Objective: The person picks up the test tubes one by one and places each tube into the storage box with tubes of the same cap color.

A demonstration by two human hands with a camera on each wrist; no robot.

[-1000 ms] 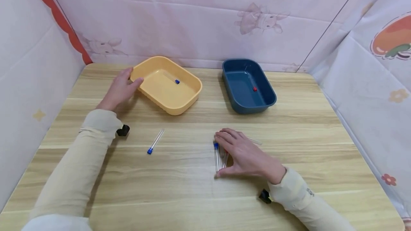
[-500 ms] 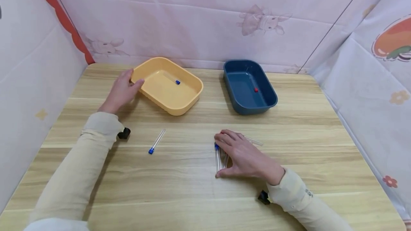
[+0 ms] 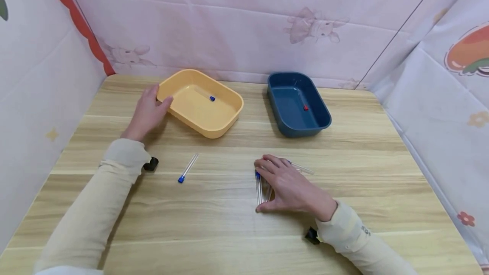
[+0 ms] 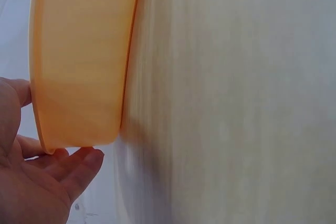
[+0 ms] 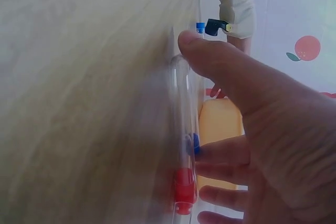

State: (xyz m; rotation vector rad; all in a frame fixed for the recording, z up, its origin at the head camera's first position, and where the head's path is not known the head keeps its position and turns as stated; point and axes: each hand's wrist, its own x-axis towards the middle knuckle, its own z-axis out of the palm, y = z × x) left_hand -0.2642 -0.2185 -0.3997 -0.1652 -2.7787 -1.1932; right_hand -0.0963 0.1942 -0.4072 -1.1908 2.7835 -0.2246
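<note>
My left hand grips the left corner of a yellow plastic bin, thumb at the rim and fingers against the end wall. Inside that bin lies a blue-capped clear tube. Over a small group of capped clear tubes, my right hand arches with thumb and fingers spread. Its thumb is by the bottom end of a blue-capped tube and a fingertip touches the cap. A red-capped tube lies under the palm; other tubes are partly hidden. Another tube sticks out beyond the knuckles.
A dark blue bin stands at the back right, holding a red-capped tube. One blue-capped tube lies alone left of centre on the wooden table. Printed cloth walls enclose the back and sides.
The head view has shifted slightly. Near the right hand, the tube beyond the knuckles now shows a bit of its blue cap, and the red cap under the palm has become hidden. The left hand keeps its hold.
</note>
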